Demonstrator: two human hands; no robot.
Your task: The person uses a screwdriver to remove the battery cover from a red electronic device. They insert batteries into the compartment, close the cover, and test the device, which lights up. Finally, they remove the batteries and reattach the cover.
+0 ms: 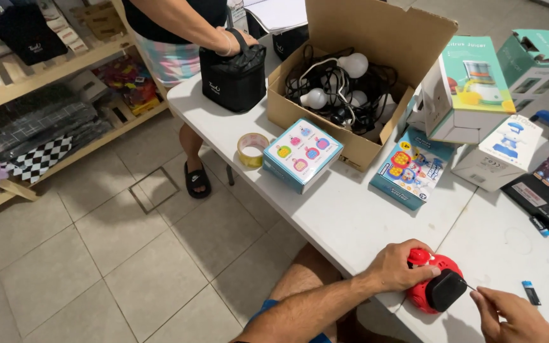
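My left hand (396, 265) grips a round red toy (428, 293) with a black panel on top, resting on the white table (351, 216) at its near edge. My right hand (511, 313) pinches a thin tool whose tip points at the black panel. A small dark battery (530, 293) lies on the table just right of my right hand.
An open cardboard box (363, 70) of cables and white bulbs sits at the table's back. Two colourful toy boxes (302, 154), a tape roll (251, 150) and appliance boxes (471, 86) surround it. Another person holds a black bag (233, 79). Wooden shelves (39, 76) stand left.
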